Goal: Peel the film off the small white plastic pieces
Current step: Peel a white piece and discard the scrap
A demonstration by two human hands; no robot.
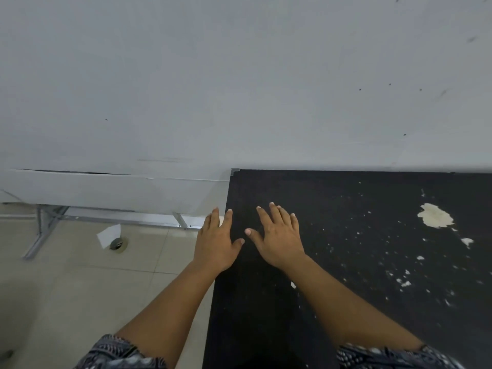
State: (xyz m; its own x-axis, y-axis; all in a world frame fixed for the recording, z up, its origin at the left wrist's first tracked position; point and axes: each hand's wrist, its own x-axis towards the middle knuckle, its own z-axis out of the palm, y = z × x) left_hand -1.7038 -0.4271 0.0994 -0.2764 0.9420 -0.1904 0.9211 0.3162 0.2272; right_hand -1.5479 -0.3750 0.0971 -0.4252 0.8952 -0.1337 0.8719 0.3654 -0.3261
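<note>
Reaching forward with both hands, palms down and fingers spread: left hand point(217, 242) hovering at the left edge of the black desk point(346, 262), right hand point(279, 235) lying over its surface (contact unclear). Showing pale scraps point(436, 216) scattered further right, tiled floor point(80, 288) lying left.

No text, label, brand, number or sign can be read anywhere in the view. The black counter point(346, 235) carries only pale flecks and patches, and the white paper scrap point(109, 235) on the floor beyond its left edge shows no writing.
</note>
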